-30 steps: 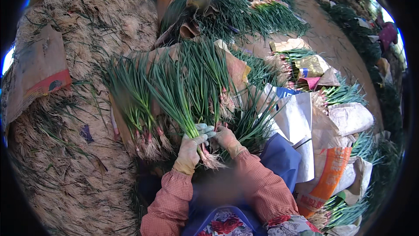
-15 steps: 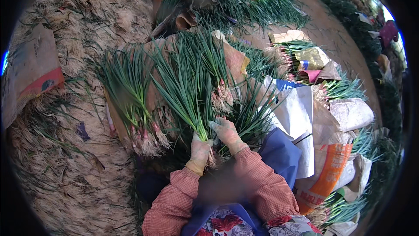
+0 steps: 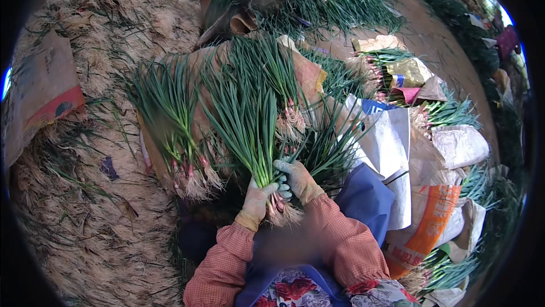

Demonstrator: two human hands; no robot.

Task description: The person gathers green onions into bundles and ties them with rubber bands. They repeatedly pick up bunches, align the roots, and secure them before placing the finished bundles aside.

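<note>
My gloved left hand [image 3: 254, 203] is closed around the lower stalks of a bunch of spring onions [image 3: 244, 131]. Its long green leaves fan out away from me, while pinkish bulbs and pale roots hang toward my lap. At the right side of these bulbs, my gloved right hand [image 3: 302, 181] has its fingers curled against the bunch, with the thumb lying across toward the stalks. To the left lies a pile of spring onions [image 3: 179, 102], roots toward me. A smaller bunch [image 3: 288, 94] rests just beyond my hands, and more green leaves [image 3: 329, 156] spread beside my right hand.
Root trimmings [image 3: 102, 216] thickly cover the ground on the left, under a brown sack piece [image 3: 48, 88]. A white sack [image 3: 392, 142] and an orange-printed sack [image 3: 428, 222] lie at right. Farther off is a large heap of spring onions [image 3: 306, 3].
The held bunch has turned more upright, and its bulbs and roots now show below my hands. My right hand has come in closer, its fingers curling at the bulbs.
</note>
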